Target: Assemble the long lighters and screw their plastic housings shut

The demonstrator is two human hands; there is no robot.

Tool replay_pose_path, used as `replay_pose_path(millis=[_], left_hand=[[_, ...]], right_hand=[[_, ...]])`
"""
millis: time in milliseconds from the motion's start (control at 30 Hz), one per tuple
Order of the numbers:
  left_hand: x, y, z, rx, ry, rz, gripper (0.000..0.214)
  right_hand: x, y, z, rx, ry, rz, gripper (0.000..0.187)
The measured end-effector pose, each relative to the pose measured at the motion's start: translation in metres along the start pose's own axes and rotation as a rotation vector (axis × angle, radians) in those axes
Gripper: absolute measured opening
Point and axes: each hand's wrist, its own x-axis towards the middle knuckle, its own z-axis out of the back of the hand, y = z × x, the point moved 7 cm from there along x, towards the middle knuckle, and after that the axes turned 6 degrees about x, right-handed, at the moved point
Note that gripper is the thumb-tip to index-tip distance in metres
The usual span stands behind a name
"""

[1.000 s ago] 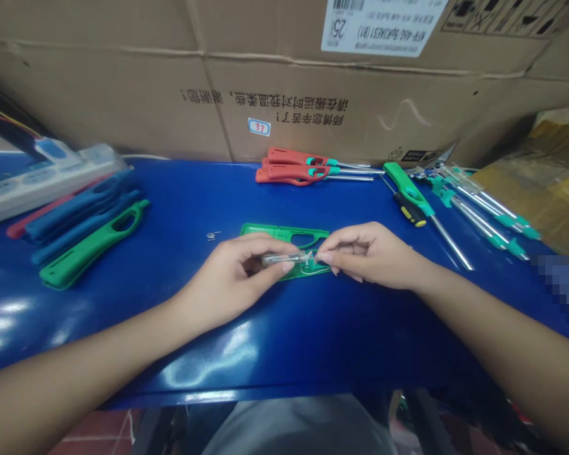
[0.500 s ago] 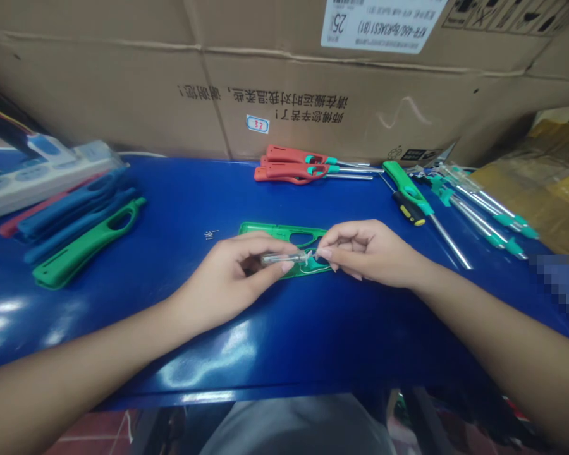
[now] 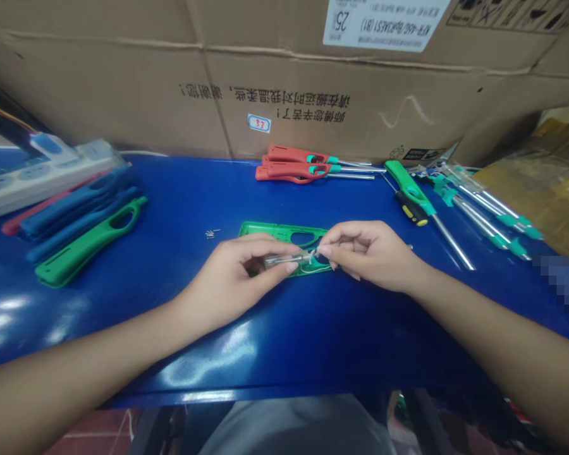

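Head view: left hand [image 3: 232, 278] and right hand [image 3: 367, 253] are meeting mid-table, both pinching a small clear tube [image 3: 287, 258] w/ fingertips, right over the green shell [image 3: 284, 232] lying flat. Blue table [image 3: 289, 335] is lying bare toward its near edge; red lighters [image 3: 296, 167] are sitting well apart at the cardboard box [image 3: 123, 82].

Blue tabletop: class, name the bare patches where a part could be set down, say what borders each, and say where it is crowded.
Bare blue table lies between both forearms and the near edge. Another patch sits between the green shell at left, the small screws and the red lighters. Crowded: the right side, with the green lighter and metal-tube parts, and the middle, where left hand and right hand work over the green casing.
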Motion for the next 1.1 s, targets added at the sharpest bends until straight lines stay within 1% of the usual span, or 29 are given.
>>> replay_pose_path(millis=[100,433,567,1100], left_hand=[[-0.0006,0.0006,0.0004,-0.029,-0.038,-0.005,0.021],[-0.0029,-0.0059,0.0014,0.011,-0.109,-0.031,0.017],[-0.0029,-0.0054,0.002,-0.005,-0.108,-0.028,0.017],[-0.0038,-0.0056,0.0024,-0.051,-0.126,-0.059,0.016]], right_hand=[[-0.0007,-0.0005,-0.0001,0.029,-0.045,0.003,0.029],[-0.0024,-0.001,-0.0012,0.061,-0.068,-0.029,0.031],[-0.0026,0.0004,-0.0019,0.077,-0.062,-0.029,0.035],[-0.0042,0.0028,-0.003,0.068,-0.078,-0.006,0.025]])
